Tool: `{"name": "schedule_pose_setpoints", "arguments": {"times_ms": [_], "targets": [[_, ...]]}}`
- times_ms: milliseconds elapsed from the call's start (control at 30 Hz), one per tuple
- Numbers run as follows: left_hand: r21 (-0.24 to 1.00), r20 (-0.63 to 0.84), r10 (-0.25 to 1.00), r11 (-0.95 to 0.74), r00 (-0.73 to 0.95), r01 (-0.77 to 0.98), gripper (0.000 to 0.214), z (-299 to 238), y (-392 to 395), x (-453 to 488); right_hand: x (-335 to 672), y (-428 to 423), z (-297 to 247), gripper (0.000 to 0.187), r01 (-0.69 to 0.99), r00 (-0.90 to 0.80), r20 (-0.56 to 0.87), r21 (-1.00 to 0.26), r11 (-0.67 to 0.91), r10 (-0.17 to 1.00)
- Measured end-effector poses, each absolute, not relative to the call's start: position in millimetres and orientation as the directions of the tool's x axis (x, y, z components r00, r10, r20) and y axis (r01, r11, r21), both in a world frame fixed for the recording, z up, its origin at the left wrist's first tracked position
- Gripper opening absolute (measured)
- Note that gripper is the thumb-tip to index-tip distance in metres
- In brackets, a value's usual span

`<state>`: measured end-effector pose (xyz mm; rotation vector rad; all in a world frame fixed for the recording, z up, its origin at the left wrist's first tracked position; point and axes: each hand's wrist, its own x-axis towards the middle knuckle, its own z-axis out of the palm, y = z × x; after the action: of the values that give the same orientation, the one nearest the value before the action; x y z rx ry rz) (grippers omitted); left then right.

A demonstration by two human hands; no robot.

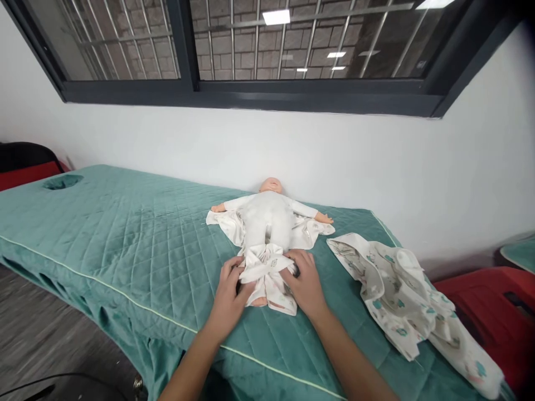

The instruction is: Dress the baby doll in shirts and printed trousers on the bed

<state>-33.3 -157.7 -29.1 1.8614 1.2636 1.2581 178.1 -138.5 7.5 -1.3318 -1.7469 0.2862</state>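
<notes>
A baby doll (pixel 270 214) with a white cloth body lies on its back, head toward the wall and arms spread wide. Bunched around its lower legs is a pair of small white baby pants (pixel 270 266). My left hand (pixel 231 287) grips the left side of the pants' gathered waistband, fingers curled into the cloth. On the opposite side my right hand (pixel 304 281) holds the waistband the same way, beside a small dark spot. A little of the doll's feet shows below the pants. Under its back and arms a pale printed garment (pixel 307 231) is spread out.
A green quilted cover (pixel 137 234) lies over the bed, which has a face hole (pixel 62 181) at the far left. White baby clothing with green prints (pixel 393 289) lies at the right. Red chairs (pixel 489 312) stand beyond the bed's ends. A white wall (pixel 167 142) runs behind.
</notes>
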Motion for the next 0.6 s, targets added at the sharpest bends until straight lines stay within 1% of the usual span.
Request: {"name": "schedule_pose_setpoints", "arguments": {"times_ms": [33,133,167,200,267,333,433,467,533,567,600], "targets": [[0.823,0.383,0.91,-0.413,0.156,0.39,0.035,-29.8,-161.6,-35.1,177.7,-137.8,8.0,0.012,0.664,-0.031,0.516,-0.629,0.404,0.856],[0.781,0.401,0.88,-0.474,0.256,0.407,0.08,-31.5,-165.3,-37.9,175.7,-140.4,9.5,0.004,0.692,-0.042,0.512,-0.604,0.395,0.858],[0.765,0.415,0.871,-0.49,0.263,0.418,0.089,-32.1,-164.9,-38.2,174.8,-143.8,10.0,0.003,0.701,-0.049,0.499,-0.6,0.386,0.865],[0.752,0.431,0.865,-0.502,0.259,0.426,0.092,-32.7,-164.3,-38.2,173.8,-148.4,10.4,0.005,0.705,-0.062,0.48,-0.599,0.378,0.875],[0.739,0.458,0.856,-0.517,0.241,0.431,0.086,-33.8,-163.4,-38.1,172.2,-160.9,10.9,0.01,0.699,-0.105,0.432,-0.609,0.376,0.896],[0.74,0.473,0.849,-0.528,0.236,0.417,0.079,-34.3,-163.5,-38.3,171.7,-175.1,11.9,0.011,0.677,-0.148,0.381,-0.634,0.374,0.913],[0.76,0.472,0.85,-0.526,0.234,0.382,0.07,-33.6,-165.2,-39.0,174.1,-191.8,16.0,0.004,0.635,-0.191,0.315,-0.683,0.362,0.93],[0.769,0.466,0.855,-0.519,0.227,0.373,0.066,-32.9,-165.9,-39.2,175.4,-195.0,18.3,0.008,0.622,-0.207,0.3,-0.695,0.362,0.931],[0.783,0.452,0.866,-0.5,0.213,0.371,0.058,-30.5,-167.5,-39.0,177.9,-198.1,23.8,0.034,0.611,-0.247,0.279,-0.699,0.373,0.928],[0.785,0.446,0.87,-0.493,0.21,0.376,0.055,-28.9,-168.5,-38.7,178.7,-198.3,26.8,0.047,0.622,-0.27,0.268,-0.685,0.38,0.925],[0.784,0.438,0.874,-0.486,0.21,0.385,0.051,-26.9,-169.7,-38.2,179.1,-198.2,29.9,0.056,0.647,-0.291,0.256,-0.658,0.387,0.922]]}}
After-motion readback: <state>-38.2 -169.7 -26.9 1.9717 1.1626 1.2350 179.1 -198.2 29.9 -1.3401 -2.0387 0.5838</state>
